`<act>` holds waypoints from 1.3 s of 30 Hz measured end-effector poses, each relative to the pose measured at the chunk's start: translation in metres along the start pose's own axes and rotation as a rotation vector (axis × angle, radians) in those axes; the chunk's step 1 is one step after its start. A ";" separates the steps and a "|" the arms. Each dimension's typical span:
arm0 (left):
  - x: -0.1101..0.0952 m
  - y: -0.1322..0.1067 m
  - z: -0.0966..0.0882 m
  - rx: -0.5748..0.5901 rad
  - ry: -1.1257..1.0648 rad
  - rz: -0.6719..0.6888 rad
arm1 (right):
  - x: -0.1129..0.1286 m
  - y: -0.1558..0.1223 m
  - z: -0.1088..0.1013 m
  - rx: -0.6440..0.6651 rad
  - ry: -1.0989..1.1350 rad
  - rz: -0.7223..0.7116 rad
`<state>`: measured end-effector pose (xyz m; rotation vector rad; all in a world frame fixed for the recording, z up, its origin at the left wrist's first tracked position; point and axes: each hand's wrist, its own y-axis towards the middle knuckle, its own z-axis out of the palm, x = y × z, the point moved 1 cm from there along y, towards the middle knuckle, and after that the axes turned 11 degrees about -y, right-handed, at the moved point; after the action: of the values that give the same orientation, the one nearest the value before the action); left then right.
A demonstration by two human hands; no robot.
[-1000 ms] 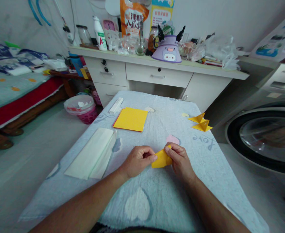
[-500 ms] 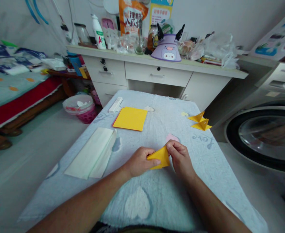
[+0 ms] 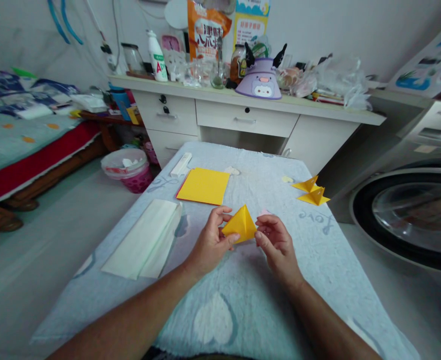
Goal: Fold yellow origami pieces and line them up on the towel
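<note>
- Head view: the left hand [image 3: 210, 240] is closed on the folded yellow paper [image 3: 240, 224], thumb and fingertips pinching its left corner. Held this way, the paper sits just above the counter [image 3: 243, 310], near its middle, with both faces apparently left free.
- The right hand [image 3: 275, 242] is curled, with its fingertips at the paper's right corner. Whether they pinch it or only touch it cannot be told.
- The paper is thin and matte, creased into a peaked, tent-like triangle with sharp edges.
- The counter is covered with a pale blue towelling cloth, nubbly, with faded hearts and lettering.
- A flat stack of yellow sheets [image 3: 204, 185] lies square toward the far-left part, probably kept within reach.
- Two folded yellow pieces [image 3: 311, 190], pointed like the held one, sit touching each other by the right edge, well apart from the hands.
- A long white folded sheet [image 3: 147, 237] lies along the left edge, soft and layered.
</note>
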<state>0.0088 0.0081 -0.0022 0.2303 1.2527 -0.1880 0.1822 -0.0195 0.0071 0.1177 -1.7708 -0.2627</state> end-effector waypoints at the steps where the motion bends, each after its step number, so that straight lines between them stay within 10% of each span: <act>1: 0.000 -0.001 0.000 -0.002 0.020 0.010 | 0.001 0.000 -0.001 -0.002 -0.031 -0.023; 39: 0.002 -0.004 -0.005 0.087 0.353 0.200 | 0.009 -0.005 0.002 0.015 -0.328 -0.308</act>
<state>0.0038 0.0051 -0.0057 0.4777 1.5626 -0.0282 0.1781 -0.0261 0.0144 0.3785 -2.0790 -0.5144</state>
